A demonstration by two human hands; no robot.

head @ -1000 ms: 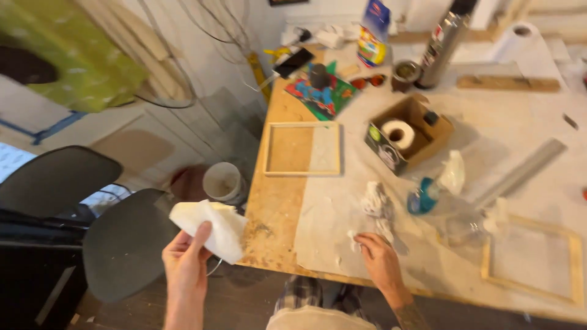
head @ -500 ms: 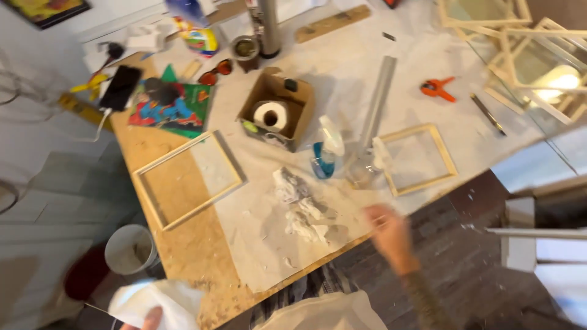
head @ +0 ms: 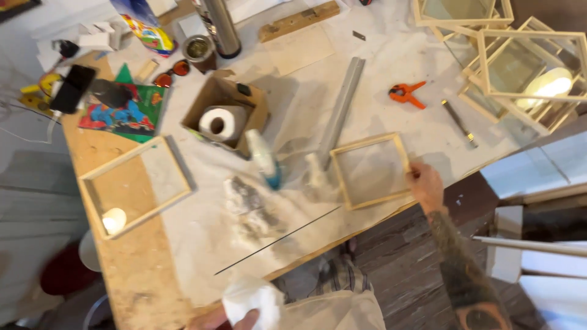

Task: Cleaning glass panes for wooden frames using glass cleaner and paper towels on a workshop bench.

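Dusty desk (head: 202, 244): right hand (head: 425, 183), fingers grasping an unfinished wooden frame (head: 371, 171); left hand (head: 235, 319) clenched on a white rag (head: 252, 299), wiping not yet begun.

Right grip (head: 425, 183): on the right edge of the wooden frame (head: 371, 171), which lies flat on the surface (head: 306, 79).
Spray bottle (head: 264, 160): left of that frame.
Cardboard box (head: 226, 116): beyond the bottle, paper roll (head: 220, 124) inside.
Clamp (head: 405, 93): beyond the right grip.
Left grip (head: 235, 318): at the near edge, holding a cloth (head: 251, 299).

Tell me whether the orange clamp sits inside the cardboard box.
No: the orange clamp lies on the table, apart from the cardboard box, which holds a paper roll.
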